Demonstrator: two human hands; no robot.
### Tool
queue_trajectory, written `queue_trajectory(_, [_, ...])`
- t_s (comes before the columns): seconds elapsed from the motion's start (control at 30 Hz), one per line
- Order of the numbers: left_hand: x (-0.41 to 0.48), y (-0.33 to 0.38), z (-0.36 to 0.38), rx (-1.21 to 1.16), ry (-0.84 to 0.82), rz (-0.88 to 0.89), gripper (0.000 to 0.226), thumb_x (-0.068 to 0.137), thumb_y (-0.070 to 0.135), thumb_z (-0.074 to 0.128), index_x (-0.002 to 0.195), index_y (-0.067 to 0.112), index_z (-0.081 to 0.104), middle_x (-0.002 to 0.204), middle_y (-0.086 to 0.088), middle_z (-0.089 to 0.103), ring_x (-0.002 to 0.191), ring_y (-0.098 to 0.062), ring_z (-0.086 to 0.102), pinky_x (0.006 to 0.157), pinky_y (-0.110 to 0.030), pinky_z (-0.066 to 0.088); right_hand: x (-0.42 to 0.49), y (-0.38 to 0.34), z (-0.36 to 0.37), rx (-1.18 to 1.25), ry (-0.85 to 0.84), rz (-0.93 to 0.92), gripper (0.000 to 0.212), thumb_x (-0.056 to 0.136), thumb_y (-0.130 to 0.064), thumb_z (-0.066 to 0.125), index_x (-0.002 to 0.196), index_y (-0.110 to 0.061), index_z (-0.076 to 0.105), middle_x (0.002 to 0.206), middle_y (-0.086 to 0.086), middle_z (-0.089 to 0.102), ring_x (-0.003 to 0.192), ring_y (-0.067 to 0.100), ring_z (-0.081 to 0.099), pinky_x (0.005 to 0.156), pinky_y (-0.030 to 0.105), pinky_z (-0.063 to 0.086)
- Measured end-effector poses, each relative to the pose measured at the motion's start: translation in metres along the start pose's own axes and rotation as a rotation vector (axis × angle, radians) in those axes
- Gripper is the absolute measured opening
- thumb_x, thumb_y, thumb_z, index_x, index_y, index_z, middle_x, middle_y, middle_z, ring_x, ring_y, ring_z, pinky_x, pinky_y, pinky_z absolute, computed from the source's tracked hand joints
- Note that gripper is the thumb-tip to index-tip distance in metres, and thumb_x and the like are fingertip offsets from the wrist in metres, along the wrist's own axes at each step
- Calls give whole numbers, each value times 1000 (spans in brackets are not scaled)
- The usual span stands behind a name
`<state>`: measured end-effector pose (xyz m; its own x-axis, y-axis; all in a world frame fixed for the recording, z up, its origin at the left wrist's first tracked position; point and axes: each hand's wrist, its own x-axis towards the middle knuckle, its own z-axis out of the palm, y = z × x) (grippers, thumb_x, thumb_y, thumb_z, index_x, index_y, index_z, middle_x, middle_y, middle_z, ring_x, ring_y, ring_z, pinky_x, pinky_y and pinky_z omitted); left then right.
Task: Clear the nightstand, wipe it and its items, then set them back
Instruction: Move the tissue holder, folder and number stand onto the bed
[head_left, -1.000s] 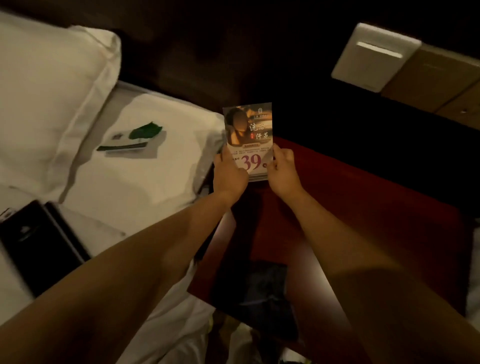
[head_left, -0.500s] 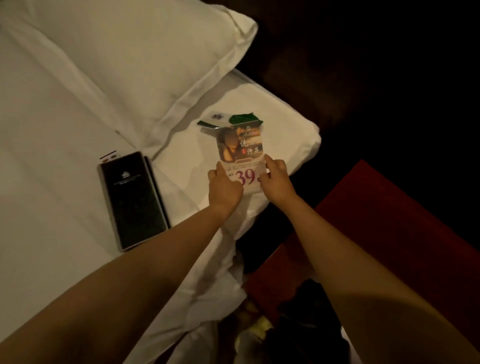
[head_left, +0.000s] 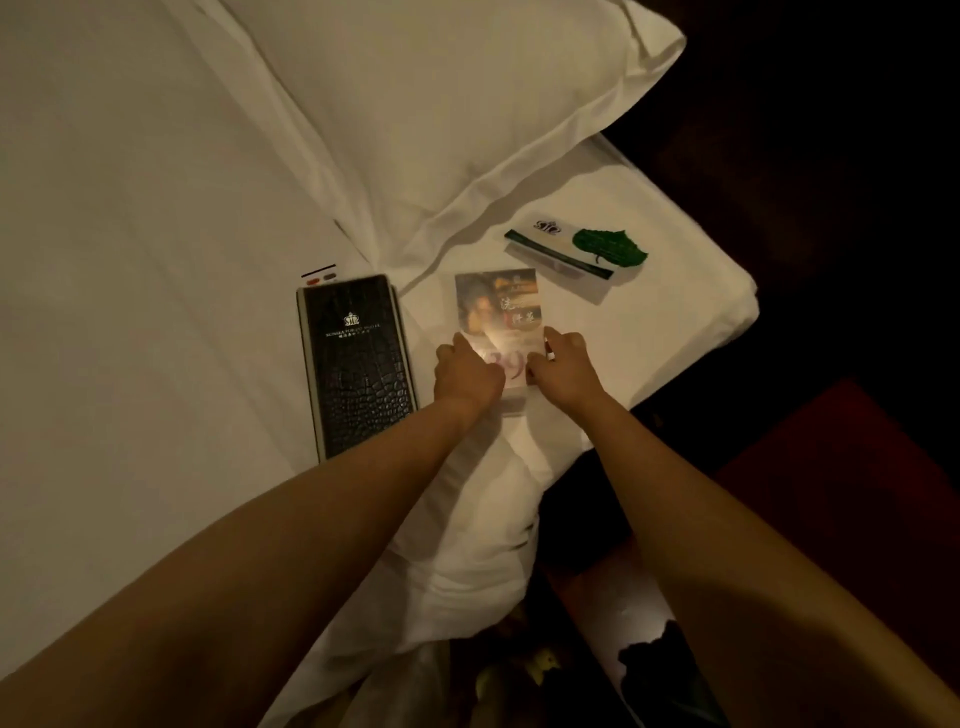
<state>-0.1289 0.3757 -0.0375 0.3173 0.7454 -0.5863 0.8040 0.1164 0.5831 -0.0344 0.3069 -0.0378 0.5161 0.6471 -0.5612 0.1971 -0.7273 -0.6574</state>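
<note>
Though glare-washed, glossy photo card (head_left: 497, 312), purple 39.

The leaflet (head_left: 497, 312) is showing a large purple "39", partly covered, and pale Chinese characters too blurred to read. The black folder (head_left: 358, 364) is bearing a white crown emblem over lettering too small to read. The leaf card (head_left: 550, 241) is displaying an illegible monogram.
</note>
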Motion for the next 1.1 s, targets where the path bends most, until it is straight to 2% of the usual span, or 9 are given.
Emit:
queue_trajectory(0.07, [8, 0, 0, 53, -41, -16, 51, 88, 15, 53, 136, 1, 39, 137, -21, 44, 123, -35, 48, 103, -41, 44, 7, 2, 3, -5, 18, 35, 35, 91, -8, 41, 125, 0, 49, 127, 23, 41, 115, 34, 47, 100, 34, 39])
queue_trajectory(0.23, [17, -3, 6, 167, -97, 20, 41, 89, 17, 51, 127, 2, 49, 130, -19, 51, 117, -33, 53, 98, -37, 48, 18, 12, 9, 6, 25, 76, 34, 90, -8, 43, 120, 4, 54, 125, 23, 53, 110, 39, 54, 100, 47, 45])
queue_trajectory(0.43, [18, -7, 12, 212, -37, 82, 47, 89, 15, 49, 134, 7, 37, 133, -19, 40, 124, -33, 39, 103, -36, 37, 22, 18, 12, -41, 45, 44, 34, 92, -15, 45, 120, 3, 53, 124, 22, 55, 109, 39, 55, 97, 48, 46])
queue_trajectory(0.53, [17, -3, 12, 241, 5, 149, 54, 89, 15, 49, 140, 13, 31, 135, -16, 37, 126, -32, 35, 105, -39, 36, 20, 23, 8, -115, 70, 27, 40, 93, -24, 47, 125, 1, 48, 126, 21, 50, 114, 37, 49, 96, 42, 45])
queue_trajectory(0.63, [12, 6, 12, 353, 52, 287, 58, 89, 16, 50, 143, 10, 30, 141, -16, 36, 127, -32, 36, 106, -41, 37, 14, 31, -4, -166, 110, 32, 55, 95, -33, 46, 139, -4, 34, 135, 21, 40, 125, 36, 39, 100, 39, 36])
queue_trajectory(0.7, [7, 13, 15, 408, 62, 405, 64, 91, 16, 47, 149, 9, 21, 147, -16, 33, 131, -32, 34, 109, -42, 34, 11, 39, -17, -200, 146, 40, 60, 96, -38, 44, 144, -6, 27, 140, 20, 38, 130, 35, 34, 104, 38, 32])
queue_trajectory(0.77, [1, 22, 24, 472, 69, 500, 60, 95, 19, 42, 150, 10, 19, 152, -14, 30, 137, -30, 30, 114, -39, 27, 5, 47, -32, -211, 185, 69, 62, 96, -41, 42, 145, -7, 27, 143, 20, 37, 131, 36, 32, 106, 38, 29])
queue_trajectory(0.9, [-16, 36, 54, 546, 37, 672, 52, 98, 23, 37, 147, 10, 27, 154, -12, 29, 142, -25, 26, 116, -33, 16, -16, 72, -60, -148, 273, 142, 62, 95, -44, 42, 145, -11, 28, 144, 20, 35, 131, 38, 31, 108, 42, 29])
queue_trajectory(1.1, [-52, 59, 120, 594, -104, 861, 52, 97, 22, 40, 146, 9, 30, 152, -14, 33, 140, -28, 30, 114, -34, 21, -64, 134, -98, -92, 398, 260, 62, 96, -45, 39, 147, -14, 24, 149, 16, 31, 135, 34, 27, 109, 43, 29])
